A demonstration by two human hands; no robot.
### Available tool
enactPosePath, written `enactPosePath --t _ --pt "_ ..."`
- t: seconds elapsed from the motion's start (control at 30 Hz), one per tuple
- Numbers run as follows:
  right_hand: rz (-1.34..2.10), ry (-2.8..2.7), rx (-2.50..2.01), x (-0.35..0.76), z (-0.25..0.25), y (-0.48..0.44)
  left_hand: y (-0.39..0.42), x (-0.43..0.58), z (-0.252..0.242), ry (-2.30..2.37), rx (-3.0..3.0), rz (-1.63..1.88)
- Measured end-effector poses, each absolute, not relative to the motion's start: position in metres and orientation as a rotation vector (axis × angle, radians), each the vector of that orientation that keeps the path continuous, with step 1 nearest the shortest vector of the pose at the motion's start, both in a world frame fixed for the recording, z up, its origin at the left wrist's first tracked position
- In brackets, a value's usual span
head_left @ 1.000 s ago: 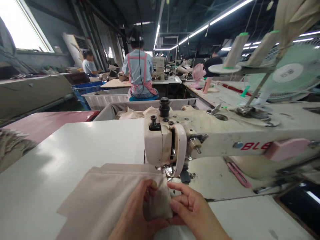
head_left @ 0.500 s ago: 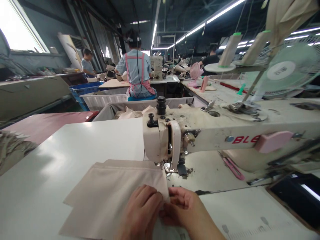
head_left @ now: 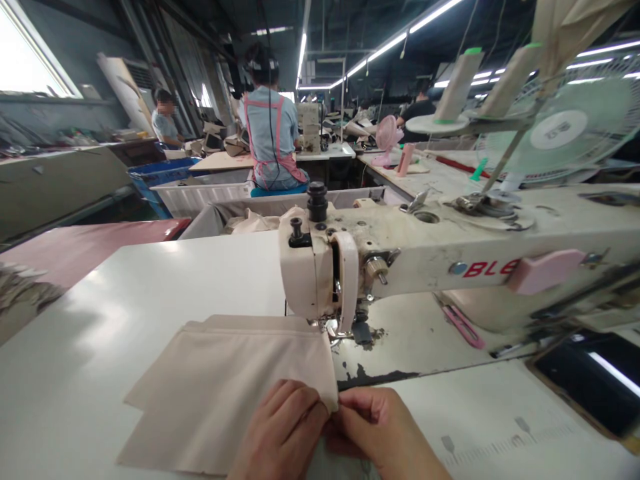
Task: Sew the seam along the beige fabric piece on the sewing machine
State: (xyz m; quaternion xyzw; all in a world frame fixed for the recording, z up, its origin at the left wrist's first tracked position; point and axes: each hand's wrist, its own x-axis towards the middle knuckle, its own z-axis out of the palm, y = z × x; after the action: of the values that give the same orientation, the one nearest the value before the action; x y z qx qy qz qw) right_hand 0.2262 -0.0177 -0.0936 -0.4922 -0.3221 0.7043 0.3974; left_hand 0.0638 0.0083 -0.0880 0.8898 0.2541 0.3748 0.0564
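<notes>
A beige piece of fabric [head_left: 235, 380] lies flat on the white sewing table [head_left: 150, 287], its right edge running up to the needle area of a cream sewing machine [head_left: 400, 260]. My left hand [head_left: 280, 433] rests on the fabric's near right corner with fingers curled down on it. Beside it, my right hand [head_left: 373, 427] pinches the same corner edge between thumb and fingers. Both hands sit just in front of the presser foot [head_left: 333, 328].
Thread cones [head_left: 460, 83] and a green fan [head_left: 570, 137] stand behind the machine. Pink snips [head_left: 463, 327] lie on the machine bed. A bin with cloth [head_left: 250, 213] sits beyond the table. A person in a pink apron [head_left: 270, 133] sits with their back turned, others farther off.
Both hands drew back toward me along the fabric's right edge, away from the presser foot, and now grip the near corner. The view tilted slightly down.
</notes>
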Motion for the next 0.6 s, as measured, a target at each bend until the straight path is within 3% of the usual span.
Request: enactPosePath --t 0.43,0.6 --pt "1.844 -0.746 -1.11 0.231 -0.076 -0.021 0.01 0.067 -0.081 0.813 2.712 1.051" --pt "1.769 -0.958 -1.236 0.237 -0.089 -0.027 0.008 0.068 -0.08 0.865 2.695 1.022"
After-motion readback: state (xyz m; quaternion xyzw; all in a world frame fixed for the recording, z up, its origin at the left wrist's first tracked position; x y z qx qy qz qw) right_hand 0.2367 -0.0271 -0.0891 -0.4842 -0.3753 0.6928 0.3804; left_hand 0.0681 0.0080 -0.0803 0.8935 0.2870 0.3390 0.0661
